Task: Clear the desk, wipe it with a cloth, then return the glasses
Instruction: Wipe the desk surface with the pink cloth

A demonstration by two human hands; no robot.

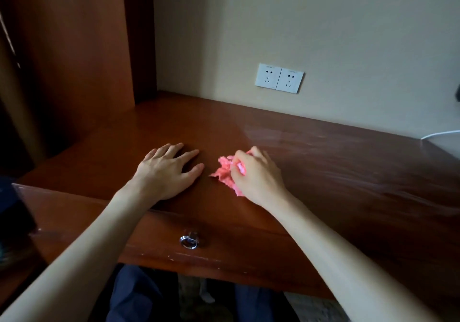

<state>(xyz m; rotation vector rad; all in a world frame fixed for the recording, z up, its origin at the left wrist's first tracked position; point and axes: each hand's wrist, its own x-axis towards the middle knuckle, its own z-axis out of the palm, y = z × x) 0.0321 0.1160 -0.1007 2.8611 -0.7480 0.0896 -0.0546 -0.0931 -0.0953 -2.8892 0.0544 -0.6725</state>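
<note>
My right hand [258, 174] bunches a pink cloth [227, 172] against the wooden surface [323, 172], fingers curled over the crumpled fabric and my grip pressed shut around it. The cloth spills out from under my thumb side, its loose folds lying flat on the wood just toward my other hand, and a small tail of it shows below my palm. My left hand [169, 169] rests palm down on the surface close beside the cloth but not touching it, fingers spread and holding nothing.

Taking the cloth as the mark: a pale streaked sheen runs across the surface beyond it and off to its right. Farther back from the cloth, on the cream wall [323, 35], sits a white double socket [279, 78], mounted just above the back edge of the surface. Well to the cloth's right, at the frame's edge, a white cable [440, 133] trails along the rear of the surface. Far to the cloth's left and behind it rises a tall wooden panel [74, 47].

Nearer to me than the cloth, under the front edge, is a closed drawer [224, 244] with a metal ring pull [189, 240]; what it holds cannot be seen. Below the drawer my dark blue trousers [134, 296] show. No glasses can be made out on the surface.
</note>
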